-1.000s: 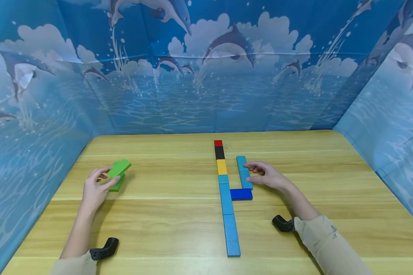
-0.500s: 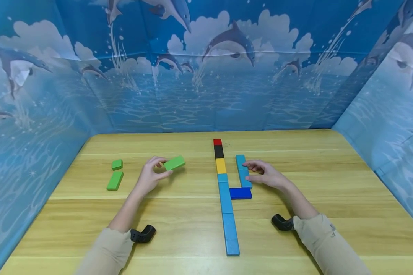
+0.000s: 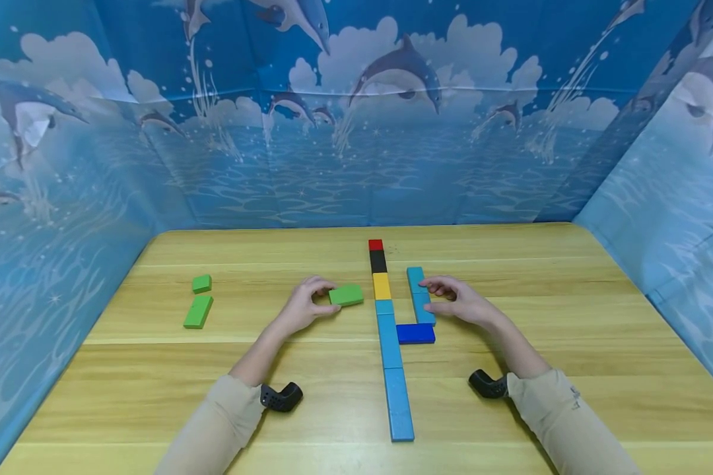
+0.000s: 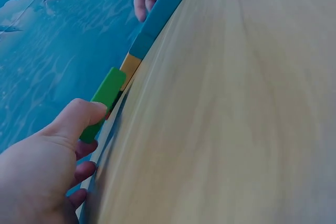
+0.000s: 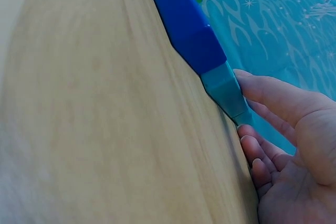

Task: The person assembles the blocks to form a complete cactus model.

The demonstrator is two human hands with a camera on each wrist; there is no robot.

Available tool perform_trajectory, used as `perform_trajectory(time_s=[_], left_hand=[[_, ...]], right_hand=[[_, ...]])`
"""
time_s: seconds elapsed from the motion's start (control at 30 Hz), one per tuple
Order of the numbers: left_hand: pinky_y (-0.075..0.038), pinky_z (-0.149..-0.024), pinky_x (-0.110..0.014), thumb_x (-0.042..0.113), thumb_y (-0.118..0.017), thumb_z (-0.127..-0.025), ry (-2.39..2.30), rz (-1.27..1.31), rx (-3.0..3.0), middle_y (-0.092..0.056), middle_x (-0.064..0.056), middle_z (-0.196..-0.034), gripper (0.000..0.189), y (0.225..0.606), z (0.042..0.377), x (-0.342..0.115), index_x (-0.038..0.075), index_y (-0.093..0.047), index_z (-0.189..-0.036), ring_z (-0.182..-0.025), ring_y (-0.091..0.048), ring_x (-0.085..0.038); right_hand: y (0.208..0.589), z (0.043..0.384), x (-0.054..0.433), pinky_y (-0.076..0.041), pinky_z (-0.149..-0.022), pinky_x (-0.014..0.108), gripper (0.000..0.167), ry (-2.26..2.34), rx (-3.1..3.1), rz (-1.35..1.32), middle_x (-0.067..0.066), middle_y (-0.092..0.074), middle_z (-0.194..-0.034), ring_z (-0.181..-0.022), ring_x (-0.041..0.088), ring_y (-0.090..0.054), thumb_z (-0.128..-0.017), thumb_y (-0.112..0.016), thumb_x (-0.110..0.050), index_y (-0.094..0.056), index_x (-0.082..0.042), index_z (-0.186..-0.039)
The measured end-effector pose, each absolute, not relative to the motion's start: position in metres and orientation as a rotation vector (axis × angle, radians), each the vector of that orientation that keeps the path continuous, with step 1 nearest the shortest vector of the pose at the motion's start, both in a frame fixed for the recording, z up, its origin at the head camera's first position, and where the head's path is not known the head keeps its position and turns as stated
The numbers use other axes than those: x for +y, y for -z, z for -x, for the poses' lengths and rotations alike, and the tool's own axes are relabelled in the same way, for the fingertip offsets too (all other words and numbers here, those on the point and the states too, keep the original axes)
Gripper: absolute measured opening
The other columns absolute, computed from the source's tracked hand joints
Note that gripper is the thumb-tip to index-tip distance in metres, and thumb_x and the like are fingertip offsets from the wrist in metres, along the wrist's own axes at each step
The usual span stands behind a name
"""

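Note:
My left hand (image 3: 304, 309) pinches a green rectangular block (image 3: 346, 295) between thumb and fingers, just left of the column of blocks. In the left wrist view the thumb lies on the green block's face, with a yellow block (image 4: 129, 67) behind it. My right hand (image 3: 463, 302) rests at the right side of two light blue blocks (image 3: 419, 290) laid end to end, thumb and fingertips at their edge. Below that pair a dark blue block (image 3: 416, 334) lies crosswise, reaching the long light blue part (image 3: 390, 340) of the column.
Red (image 3: 375, 245) and black (image 3: 378, 261) blocks top the column, above the yellow one. Two more green blocks, a small one (image 3: 201, 284) and a longer one (image 3: 198, 312), lie on the left of the wooden table (image 3: 131, 396). A dolphin-print curtain (image 3: 356, 165) surrounds the table's back and sides.
My left hand has carried one green block from the left group rightward, close to the column, leaving two green blocks behind. My right hand has stayed at the light blue pair.

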State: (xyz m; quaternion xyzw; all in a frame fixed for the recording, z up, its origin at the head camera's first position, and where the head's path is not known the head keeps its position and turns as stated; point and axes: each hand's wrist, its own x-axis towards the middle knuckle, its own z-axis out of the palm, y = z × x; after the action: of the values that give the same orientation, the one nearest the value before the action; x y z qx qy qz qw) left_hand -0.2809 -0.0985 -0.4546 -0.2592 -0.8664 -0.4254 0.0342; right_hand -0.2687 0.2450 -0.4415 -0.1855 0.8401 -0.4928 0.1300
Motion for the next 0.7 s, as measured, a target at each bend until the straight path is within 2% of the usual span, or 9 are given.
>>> perform_trajectory(time_s=[0.3,0.47,0.7], left_hand=[[-0.030,-0.087,-0.043,0.019,-0.076,-0.074,1.218,0.874,-2.740,-0.061,-0.004,-0.103,0.039,0.455,0.282,-0.089,0.009,-0.065,-0.110,-0.091,-0.049,-0.019],[-0.027,-0.090,-0.046,0.019,-0.075,-0.076,1.215,0.919,-2.747,-0.060,-0.003,-0.102,0.038,0.456,0.283,-0.086,0.010,-0.065,-0.111,-0.091,-0.048,-0.019],[-0.026,-0.091,-0.046,0.022,-0.073,-0.078,1.171,0.941,-2.772,-0.058,-0.002,-0.105,0.037,0.456,0.283,-0.084,0.013,-0.065,-0.113,-0.095,-0.047,-0.020]], right_hand=[[0.441,0.269,0.245,-0.035,-0.074,0.030,0.048,1.428,2.453,0.525,0.013,-0.047,-0.104,-0.092,0.026,-0.039,-0.083,-0.068,-0.020,-0.051,-0.005,-0.126],[0.441,0.268,0.245,-0.035,-0.075,0.031,0.049,1.428,2.448,0.523,0.013,-0.047,-0.105,-0.092,0.026,-0.039,-0.083,-0.068,-0.021,-0.051,-0.006,-0.126],[0.441,0.269,0.245,-0.035,-0.075,0.031,0.049,1.430,2.445,0.518,0.013,-0.047,-0.105,-0.093,0.026,-0.039,-0.083,-0.068,-0.021,-0.051,-0.006,-0.126]])
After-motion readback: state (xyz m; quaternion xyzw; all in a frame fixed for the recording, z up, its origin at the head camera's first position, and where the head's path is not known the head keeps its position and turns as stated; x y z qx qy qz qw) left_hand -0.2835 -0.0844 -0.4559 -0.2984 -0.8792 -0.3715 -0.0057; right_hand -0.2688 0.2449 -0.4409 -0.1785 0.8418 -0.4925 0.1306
